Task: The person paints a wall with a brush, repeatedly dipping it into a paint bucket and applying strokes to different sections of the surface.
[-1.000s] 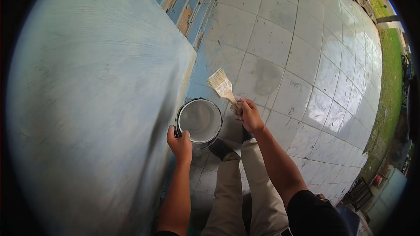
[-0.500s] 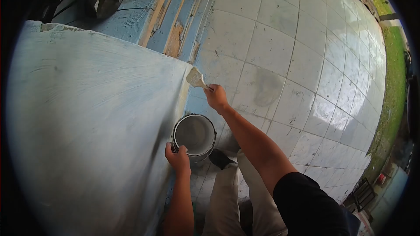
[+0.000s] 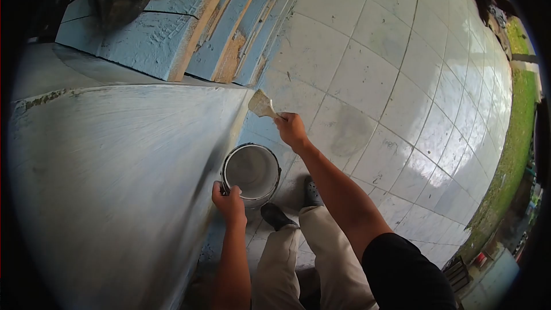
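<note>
My left hand [image 3: 230,201] grips the near-left rim of a round metal bucket [image 3: 252,172], which has pale grey material inside. The handle of a wide, flat brush [image 3: 262,105] is in my right hand [image 3: 291,130]. The brush's pale, coated head points left, at the upper right corner of a large whitish-blue wall surface [image 3: 126,178]. Whether the bristles touch that corner, I cannot tell. The bucket hangs beside the wall's right edge, below the brush.
Pale floor tiles [image 3: 367,63] spread to the right, with grass [image 3: 511,149] beyond. Wood strips [image 3: 229,57] and blue-painted boards [image 3: 143,40] lie at the top left, near a dark plastic bag [image 3: 117,3]. My dark shoes [image 3: 276,216] stand below the bucket.
The view has shifted, showing the wall's top ledge and both shoes. My right hand and the brush appear slightly farther right; the bucket, still held, appears slightly up and left.
</note>
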`<state>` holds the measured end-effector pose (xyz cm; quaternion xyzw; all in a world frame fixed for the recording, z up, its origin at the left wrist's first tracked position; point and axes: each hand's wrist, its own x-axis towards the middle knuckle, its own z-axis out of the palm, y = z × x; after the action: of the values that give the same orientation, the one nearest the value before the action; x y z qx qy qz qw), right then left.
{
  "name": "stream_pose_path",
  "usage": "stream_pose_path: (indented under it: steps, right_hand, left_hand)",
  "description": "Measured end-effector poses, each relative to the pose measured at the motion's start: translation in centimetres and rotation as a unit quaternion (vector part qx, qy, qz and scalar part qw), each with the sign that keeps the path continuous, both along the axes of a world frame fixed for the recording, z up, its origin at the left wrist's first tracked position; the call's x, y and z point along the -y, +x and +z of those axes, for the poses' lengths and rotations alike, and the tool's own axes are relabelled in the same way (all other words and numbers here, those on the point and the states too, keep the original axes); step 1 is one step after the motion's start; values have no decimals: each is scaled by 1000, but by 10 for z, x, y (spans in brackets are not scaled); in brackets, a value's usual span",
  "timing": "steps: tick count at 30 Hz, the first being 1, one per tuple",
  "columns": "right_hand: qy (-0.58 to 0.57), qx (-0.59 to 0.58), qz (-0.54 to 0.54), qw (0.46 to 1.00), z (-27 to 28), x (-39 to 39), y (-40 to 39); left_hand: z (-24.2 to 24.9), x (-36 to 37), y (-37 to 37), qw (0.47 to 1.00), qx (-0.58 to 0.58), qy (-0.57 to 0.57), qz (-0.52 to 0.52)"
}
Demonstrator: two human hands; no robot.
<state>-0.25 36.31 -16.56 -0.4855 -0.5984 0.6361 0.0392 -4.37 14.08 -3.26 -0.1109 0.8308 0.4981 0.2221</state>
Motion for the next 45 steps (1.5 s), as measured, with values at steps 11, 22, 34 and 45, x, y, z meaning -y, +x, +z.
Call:
stream_pose_path:
  steps: [11,22,34,45]
  right_hand:
    - [-48,-129,41,990,89,3,24]
    - [57,-88,46,993,135,2,-20]
    - [49,-12,23,998,84,5,-23]
    - [39,-90,105,990,258,-28,69]
  left_hand:
    - [-10,8,-1,998,31,8,51]
    - [-1,14,3,998,35,28,47]
    - [20,9,11,996,41,44,65]
    - [64,-7,-3,999,-6,47,15]
